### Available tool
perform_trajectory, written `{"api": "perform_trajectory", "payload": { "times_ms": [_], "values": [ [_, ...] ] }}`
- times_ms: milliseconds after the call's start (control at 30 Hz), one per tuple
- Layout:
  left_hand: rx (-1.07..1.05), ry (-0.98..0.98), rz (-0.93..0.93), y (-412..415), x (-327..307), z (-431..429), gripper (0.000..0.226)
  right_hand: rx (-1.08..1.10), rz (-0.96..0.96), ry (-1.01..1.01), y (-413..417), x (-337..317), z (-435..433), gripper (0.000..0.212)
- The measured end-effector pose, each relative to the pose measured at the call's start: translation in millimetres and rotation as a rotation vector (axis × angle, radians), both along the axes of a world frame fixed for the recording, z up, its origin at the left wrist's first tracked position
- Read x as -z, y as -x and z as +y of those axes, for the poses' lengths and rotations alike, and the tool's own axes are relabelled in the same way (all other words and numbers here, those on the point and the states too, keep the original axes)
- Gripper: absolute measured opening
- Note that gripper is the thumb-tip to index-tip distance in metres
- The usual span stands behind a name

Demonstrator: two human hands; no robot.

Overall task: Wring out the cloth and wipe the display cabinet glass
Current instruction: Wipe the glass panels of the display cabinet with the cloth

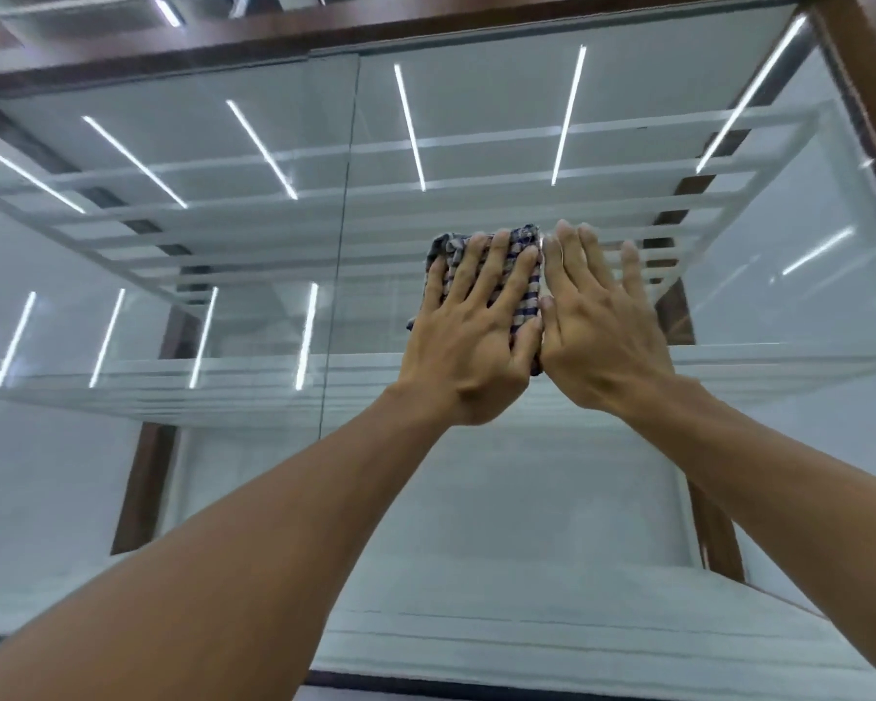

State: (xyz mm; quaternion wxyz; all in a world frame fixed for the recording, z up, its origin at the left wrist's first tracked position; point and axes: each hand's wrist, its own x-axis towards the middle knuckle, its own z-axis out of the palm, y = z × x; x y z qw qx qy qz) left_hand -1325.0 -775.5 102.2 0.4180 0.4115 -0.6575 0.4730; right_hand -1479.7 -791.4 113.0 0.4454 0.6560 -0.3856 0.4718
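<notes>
Checked cloth [486, 290], blue and white, folded to a pad: pinned flat on cabinet glass [552, 144] under spread left hand [476, 336], likely for even wiping pressure; right hand [598, 336] lies open at its 3 o'clock, gripping nothing, probably steadying; no writing legible

no readable text, labels, brands or numbers anywhere in view

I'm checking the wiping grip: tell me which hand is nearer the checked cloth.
Left. The left hand lies flat on the checked cloth, fingers spread over it, pressing it to the cabinet glass. The right hand rests open beside the cloth's right edge.
</notes>
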Motion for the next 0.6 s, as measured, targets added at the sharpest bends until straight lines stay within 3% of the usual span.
{"api": "perform_trajectory", "payload": {
  "times_ms": [233, 400, 500, 600],
  "values": [
    [-0.026, -0.003, 0.192, -114, -1, 6, 0.069, -0.018, 0.198, -0.020, -110, 7, 10, 0.069],
    [-0.006, 0.002, 0.300, -153, 31, 9, 0.073, -0.028, 0.151, -0.016, -132, 18, 7, 0.065],
    [-0.028, -0.003, 0.199, -135, 60, 11, 0.073, -0.053, 0.165, -0.008, -115, 25, 8, 0.067],
    [-0.025, -0.002, 0.048, -101, 51, 8, 0.072, -0.040, 0.116, 0.000, -82, 28, 7, 0.066]
  ]
}}
